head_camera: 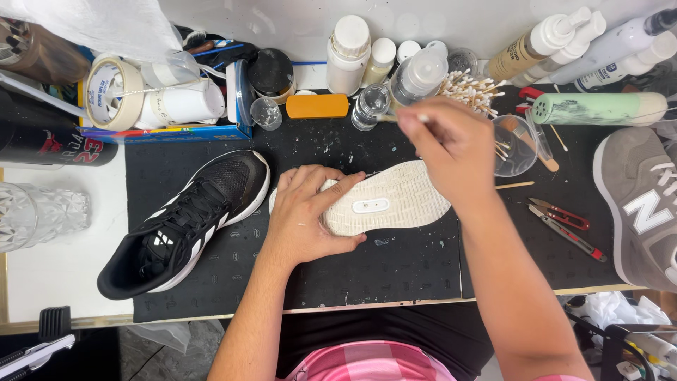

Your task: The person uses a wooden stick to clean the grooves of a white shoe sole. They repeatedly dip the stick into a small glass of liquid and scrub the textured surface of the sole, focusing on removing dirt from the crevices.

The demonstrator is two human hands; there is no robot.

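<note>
A shoe lies sole-up on the black mat (pixel 395 268), its white ribbed sole (pixel 391 201) facing me. My left hand (pixel 307 215) presses down on the heel end of that sole and holds it still. My right hand (pixel 455 144) hovers over the toe end and pinches a thin cotton swab (pixel 405 118) whose shaft points left toward the bottles. The matching black sneaker (pixel 187 222) with white stripes stands upright to the left on the mat.
Bottles (pixel 348 55) and small jars line the back edge, beside a heap of cotton swabs (pixel 471 88) and a clear cup (pixel 513 144). A grey sneaker (pixel 638 204) sits at right, red snips (pixel 560 214) near it. A tape roll (pixel 113 92) and a glass tumbler (pixel 42 212) are at left.
</note>
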